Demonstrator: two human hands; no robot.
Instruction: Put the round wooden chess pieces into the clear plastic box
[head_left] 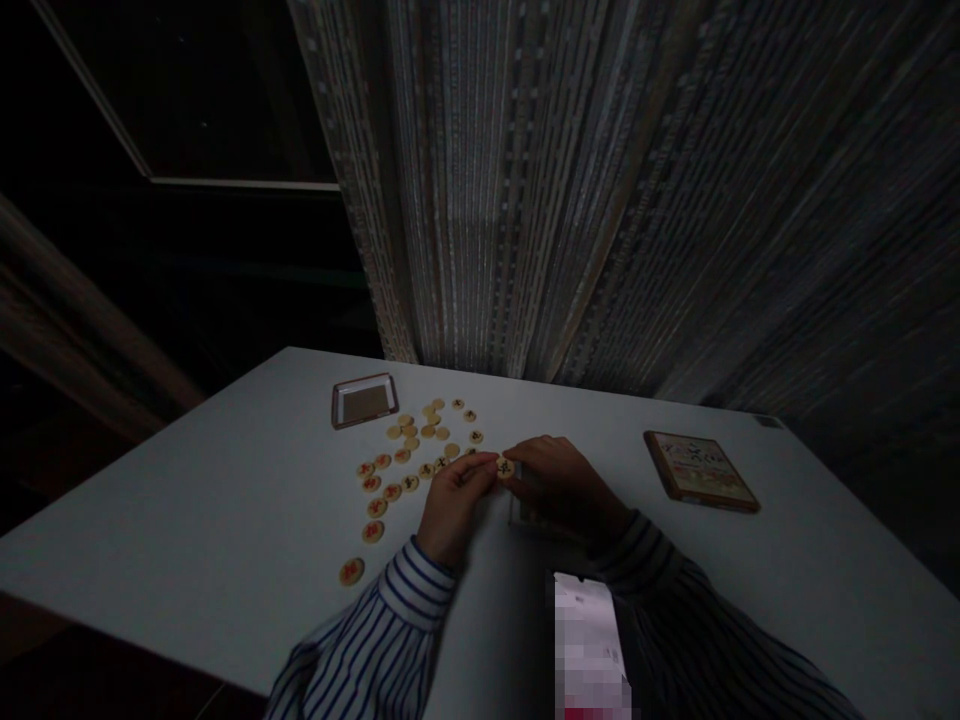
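A round wooden piece with a dark character (pixel 506 467) is pinched between my two hands above the white table. My left hand (pixel 455 500) touches its left edge with thumb and fingertips. On its right side, the fingers of my right hand (pixel 559 485) are closed on it. To the left lie several similar round pieces, some with red characters (pixel 373 531), some with dark ones (pixel 476 437), and some showing plain faces (pixel 442 434). Under my right hand is a small case (pixel 519 512), mostly hidden.
An open shallow tray (pixel 364 400) lies at the back left of the white table (pixel 247 520). A flat printed box (pixel 703 470) is at the right. Near the front is a lit phone (pixel 589 640). A string curtain (pixel 510 200) hangs behind the table.
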